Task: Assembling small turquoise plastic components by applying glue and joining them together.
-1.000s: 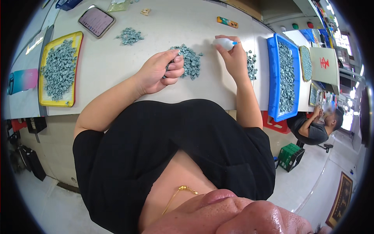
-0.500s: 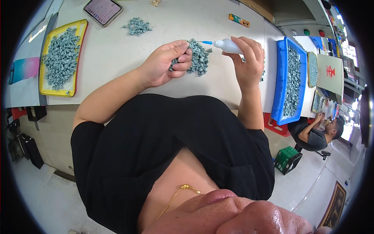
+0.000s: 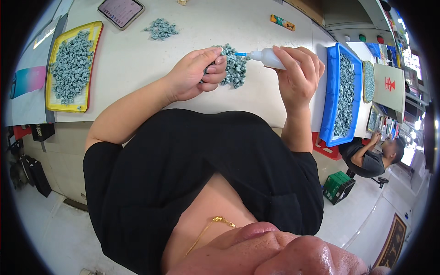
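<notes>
My left hand (image 3: 196, 75) is closed, thumb pressed on the curled fingers, beside a pile of small grey-green pieces (image 3: 235, 71) on the white table. What it pinches, if anything, is too small to make out. My right hand (image 3: 298, 75) grips a white translucent squeeze bottle (image 3: 270, 58), held nearly level. Its blue needle tip (image 3: 241, 54) points left over the pile, toward my left fingertips. The thin needle itself hardly shows against the pieces.
Left is a yellow tray (image 3: 53, 103) of similar pieces; beyond my hands lie a small heap (image 3: 161, 29), a phone (image 3: 121, 13) and an orange-green packet (image 3: 282, 23). Right stands a blue bin (image 3: 330, 96) of pieces. Further right, another person (image 3: 366, 160) sits.
My right hand has drawn the bottle back to the right, and its tip is a little lower in the picture. My left hand has stayed almost still, fingers curled.
</notes>
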### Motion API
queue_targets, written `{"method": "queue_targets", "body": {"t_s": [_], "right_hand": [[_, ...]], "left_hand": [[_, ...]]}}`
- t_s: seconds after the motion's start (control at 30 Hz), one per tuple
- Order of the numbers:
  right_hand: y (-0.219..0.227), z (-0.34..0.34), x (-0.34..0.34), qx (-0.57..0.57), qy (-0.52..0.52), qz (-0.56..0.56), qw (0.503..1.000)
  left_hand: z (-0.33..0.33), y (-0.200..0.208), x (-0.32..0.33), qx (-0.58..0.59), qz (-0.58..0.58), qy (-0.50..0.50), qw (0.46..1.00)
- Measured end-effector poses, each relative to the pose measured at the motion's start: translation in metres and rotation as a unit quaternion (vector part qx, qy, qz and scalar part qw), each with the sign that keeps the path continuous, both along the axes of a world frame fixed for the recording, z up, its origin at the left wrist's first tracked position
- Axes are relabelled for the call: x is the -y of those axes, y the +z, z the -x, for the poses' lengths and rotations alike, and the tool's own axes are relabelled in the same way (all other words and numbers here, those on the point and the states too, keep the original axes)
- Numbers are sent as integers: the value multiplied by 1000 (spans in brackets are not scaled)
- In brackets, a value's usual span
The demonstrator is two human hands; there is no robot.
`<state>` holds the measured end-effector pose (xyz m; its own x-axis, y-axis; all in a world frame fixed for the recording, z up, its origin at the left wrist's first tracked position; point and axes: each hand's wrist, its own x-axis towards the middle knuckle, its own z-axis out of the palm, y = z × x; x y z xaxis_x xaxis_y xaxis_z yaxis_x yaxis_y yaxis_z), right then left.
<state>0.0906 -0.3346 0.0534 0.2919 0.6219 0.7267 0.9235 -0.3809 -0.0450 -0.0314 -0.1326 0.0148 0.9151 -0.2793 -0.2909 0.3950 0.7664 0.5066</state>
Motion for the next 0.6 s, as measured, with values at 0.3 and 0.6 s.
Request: {"method": "queue_targets", "body": {"t_s": [0.3, 0.6], "right_hand": [[4, 1, -3, 29, 6, 2, 1000], [7, 2, -2, 60, -2, 22, 998]], "left_hand": [[-1, 2, 0, 1, -19, -8, 1000], [-1, -2, 0, 20, -30, -6, 999]]}}
